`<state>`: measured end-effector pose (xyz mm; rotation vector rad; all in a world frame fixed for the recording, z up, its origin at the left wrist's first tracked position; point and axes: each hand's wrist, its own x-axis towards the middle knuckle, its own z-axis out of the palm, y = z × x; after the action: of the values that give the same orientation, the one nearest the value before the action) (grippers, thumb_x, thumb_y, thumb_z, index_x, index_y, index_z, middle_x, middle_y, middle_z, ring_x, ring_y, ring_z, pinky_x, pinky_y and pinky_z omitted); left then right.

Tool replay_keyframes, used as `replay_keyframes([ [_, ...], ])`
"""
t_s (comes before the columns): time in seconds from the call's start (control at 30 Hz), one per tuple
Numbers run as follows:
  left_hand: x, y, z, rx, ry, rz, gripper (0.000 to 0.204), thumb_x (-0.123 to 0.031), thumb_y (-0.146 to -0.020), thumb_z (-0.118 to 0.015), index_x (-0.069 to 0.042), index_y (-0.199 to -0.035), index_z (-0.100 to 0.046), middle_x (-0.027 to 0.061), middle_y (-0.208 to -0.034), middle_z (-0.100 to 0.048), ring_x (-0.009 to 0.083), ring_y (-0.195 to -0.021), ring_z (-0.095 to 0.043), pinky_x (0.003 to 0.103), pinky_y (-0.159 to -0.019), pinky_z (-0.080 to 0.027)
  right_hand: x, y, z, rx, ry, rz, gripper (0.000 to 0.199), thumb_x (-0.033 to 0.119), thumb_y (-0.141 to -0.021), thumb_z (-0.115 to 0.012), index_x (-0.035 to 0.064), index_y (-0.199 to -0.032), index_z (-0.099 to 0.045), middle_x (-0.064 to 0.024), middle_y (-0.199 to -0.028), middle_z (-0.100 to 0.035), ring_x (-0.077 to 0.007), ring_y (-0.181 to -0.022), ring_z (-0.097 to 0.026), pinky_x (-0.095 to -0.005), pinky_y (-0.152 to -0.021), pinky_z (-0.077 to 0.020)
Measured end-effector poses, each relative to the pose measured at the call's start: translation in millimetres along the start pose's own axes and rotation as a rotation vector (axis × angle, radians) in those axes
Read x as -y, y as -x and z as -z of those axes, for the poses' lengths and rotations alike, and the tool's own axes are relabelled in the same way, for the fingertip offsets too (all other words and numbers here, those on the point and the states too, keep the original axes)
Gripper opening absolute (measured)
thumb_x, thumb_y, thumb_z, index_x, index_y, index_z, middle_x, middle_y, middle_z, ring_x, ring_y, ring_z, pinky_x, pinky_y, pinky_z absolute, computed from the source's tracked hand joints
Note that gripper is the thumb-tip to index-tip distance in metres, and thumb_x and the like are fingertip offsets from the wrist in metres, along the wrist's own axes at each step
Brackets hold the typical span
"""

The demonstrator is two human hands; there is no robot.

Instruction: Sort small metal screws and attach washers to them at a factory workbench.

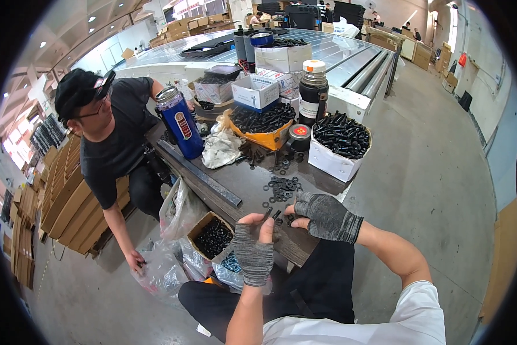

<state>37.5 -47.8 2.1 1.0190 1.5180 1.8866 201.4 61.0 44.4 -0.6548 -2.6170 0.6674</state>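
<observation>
Head view is showing both gloved hands working at the near edge of a dark table (253, 187). Left hand (254, 244) is curling its fingers and pinching a small black bolt (267, 214) between thumb and forefinger, tip pointing up and far. Right hand (326, 215) is lying palm down just right of it, fingers bent over small black parts on the table; whether it is gripping one, I cannot tell. Washers (281, 188) are lying scattered just beyond both hands. Farther off, a white box (330, 162) of black bolts is standing on the right, an orange tray (268, 139) of bolts in the middle, a blue flask (181, 123) on the left, and a dark bottle (313, 92) behind the box. Near left, below the table edge, a small carton (211, 237) of black parts is sitting among plastic bags. Another person (117, 149) in dark clothes is bending down at the far left, one hand reaching to a bag on the floor.
</observation>
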Motion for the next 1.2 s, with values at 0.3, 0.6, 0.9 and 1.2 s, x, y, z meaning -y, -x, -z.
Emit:
replay_keyframes([
  [0.3,-2,4,1,-0.032,0.001,0.003,0.018,-0.007,-0.091,-0.07,-0.003,-0.105,-0.06,0.0045,-0.094,-0.062,0.0121,-0.087,-0.059,0.027,-0.08,-0.048,-8,-6,3,0.034,-0.296,-0.111,0.021,0.014,-0.086,-0.07,0.0041,-0.104,-0.064,-0.0122,-0.092,-0.066,-0.0275,-0.09,-0.064,-0.0361,-0.081,-0.0508],
  [0.6,5,1,5,-0.071,0.122,0.022,0.019,-0.01,-0.091,-0.072,-0.003,-0.105,-0.061,0.0033,-0.091,-0.065,0.0105,-0.083,-0.059,0.026,-0.077,-0.049,-2,-29,-7,0.139,-0.154,0.044,0.028,0.012,-0.083,-0.067,0.0041,-0.11,-0.067,-0.0152,-0.096,-0.066,-0.0316,-0.095,-0.065,-0.0414,-0.082,-0.0502],
  [0.9,3,2,6,-0.073,0.103,0.014,0.02,-0.009,-0.091,-0.072,-0.004,-0.107,-0.061,0.0028,-0.092,-0.063,0.0106,-0.085,-0.058,0.026,-0.078,-0.048,3,-27,-6,0.127,-0.129,0.032,0.017,0.011,-0.083,-0.067,0.0025,-0.096,-0.06,-0.015,-0.093,-0.063,-0.0326,-0.092,-0.063,-0.0418,-0.08,-0.0493],
  [1.2,6,3,8,-0.056,0.101,0.025,0.02,-0.008,-0.09,-0.072,-0.004,-0.105,-0.061,0.0032,-0.091,-0.064,0.0108,-0.084,-0.059,0.026,-0.078,-0.049,11,-26,14,-0.008,-0.85,-0.304,0.022,0.016,-0.091,-0.072,-0.0003,-0.105,-0.067,-0.0036,-0.091,-0.066,-0.0107,-0.086,-0.063,-0.0278,-0.076,-0.0533],
])
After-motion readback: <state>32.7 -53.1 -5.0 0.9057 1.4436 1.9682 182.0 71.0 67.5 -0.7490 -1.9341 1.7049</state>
